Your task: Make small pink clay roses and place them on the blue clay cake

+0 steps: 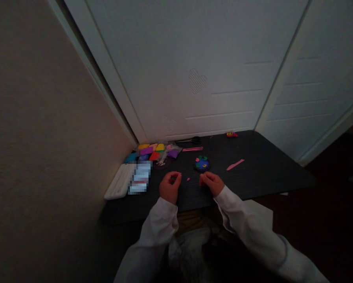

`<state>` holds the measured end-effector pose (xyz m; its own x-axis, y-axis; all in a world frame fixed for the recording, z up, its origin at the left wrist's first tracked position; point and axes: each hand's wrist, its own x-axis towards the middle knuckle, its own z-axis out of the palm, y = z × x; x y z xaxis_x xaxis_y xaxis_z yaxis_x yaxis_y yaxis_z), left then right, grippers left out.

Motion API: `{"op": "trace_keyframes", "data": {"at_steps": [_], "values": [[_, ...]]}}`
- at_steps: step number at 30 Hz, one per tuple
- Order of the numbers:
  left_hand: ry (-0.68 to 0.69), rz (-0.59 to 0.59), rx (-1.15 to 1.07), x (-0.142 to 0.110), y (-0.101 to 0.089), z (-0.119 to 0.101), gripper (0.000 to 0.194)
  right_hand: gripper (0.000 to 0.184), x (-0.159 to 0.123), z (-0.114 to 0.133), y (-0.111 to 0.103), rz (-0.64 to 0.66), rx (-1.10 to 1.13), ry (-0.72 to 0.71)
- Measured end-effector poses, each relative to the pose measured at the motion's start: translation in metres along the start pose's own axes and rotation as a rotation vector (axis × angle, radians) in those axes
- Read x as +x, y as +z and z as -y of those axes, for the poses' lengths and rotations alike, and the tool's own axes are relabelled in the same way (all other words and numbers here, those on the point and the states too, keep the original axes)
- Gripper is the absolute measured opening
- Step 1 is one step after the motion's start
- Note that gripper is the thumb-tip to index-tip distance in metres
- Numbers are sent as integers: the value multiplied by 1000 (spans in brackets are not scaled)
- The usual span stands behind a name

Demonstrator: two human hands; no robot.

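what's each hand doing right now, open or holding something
Left hand: closed in a pinch, apparently on a tiny pink bit.
Right hand: fingers pinched closed; cannot tell whether it holds anything.

Both arms, covered by loose white fabric sleeves (155, 225), are being held forward, the right one slanting inward. The bare left hand (170, 188) is being held with thumb and forefinger curved into a ring, their tips close together. The bare right hand (212, 183) is being angled inward, its fingers bent and bunched near the thumb. The hands are being held apart.
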<state>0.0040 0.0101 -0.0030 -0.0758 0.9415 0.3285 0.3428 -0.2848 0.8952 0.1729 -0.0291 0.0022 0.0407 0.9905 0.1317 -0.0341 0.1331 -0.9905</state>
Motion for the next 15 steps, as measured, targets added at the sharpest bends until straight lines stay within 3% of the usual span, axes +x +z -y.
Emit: {"op": "trace_keyframes", "data": {"at_steps": [11, 15], "values": [[11, 21, 11, 2, 0, 3, 23, 20, 2, -5, 1, 12, 86, -6], [13, 18, 7, 1, 1, 4, 23, 27, 2, -5, -1, 24, 55, -18]]}}
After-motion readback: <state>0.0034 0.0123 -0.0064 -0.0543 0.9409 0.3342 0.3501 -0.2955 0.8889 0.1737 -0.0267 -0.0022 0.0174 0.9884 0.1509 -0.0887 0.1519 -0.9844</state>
